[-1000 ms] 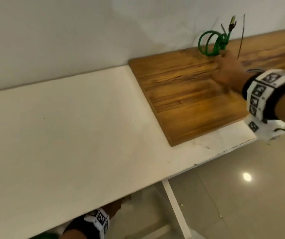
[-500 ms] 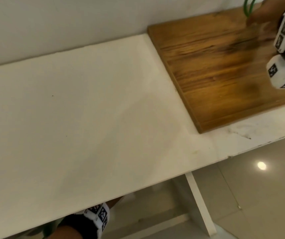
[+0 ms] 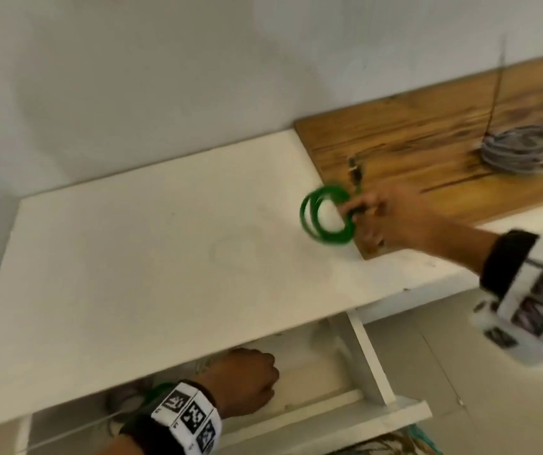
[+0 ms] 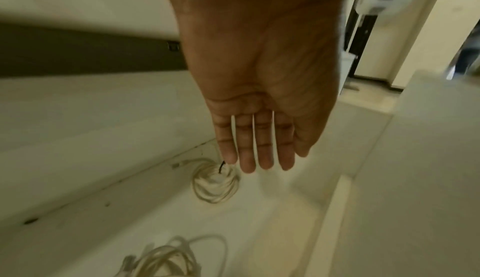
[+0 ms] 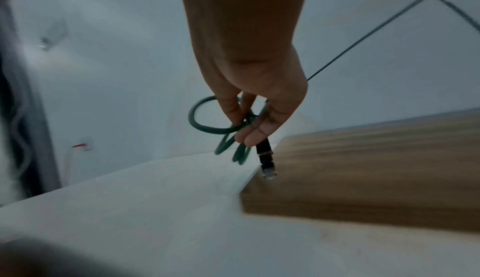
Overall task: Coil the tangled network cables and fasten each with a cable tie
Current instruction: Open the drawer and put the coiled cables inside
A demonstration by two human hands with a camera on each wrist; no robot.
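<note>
1. At the white worktop (image 3: pixel 132 257), near the left edge of the brown wooden board (image 3: pixel 427 152), the right hand (image 3: pixel 391 221) pinches a coiled green network cable (image 3: pixel 326 215) above the surface.
2. At 2 o'clock on the board lies a coiled grey cable bundle (image 3: pixel 519 149).
3. Below the worktop, the left hand (image 4: pixel 259 96) hangs with fingers straight, holding nothing, above a coiled cream cable (image 4: pixel 215 185) on the lower shelf (image 4: pixel 259 230).

Head view is evenly lit and soft, with motion blur smearing the right hand (image 3: pixel 391 221), the green cable coil (image 3: pixel 327 216) and the wrist markers. The white bench (image 3: pixel 132 257) reads bright, no hard shadows. Left wrist view runs dim and yellowish, edges stretched and smeared. Right wrist view is cool, bluish, the wooden board (image 5: pixel 376 178) streaked with blur.
</note>
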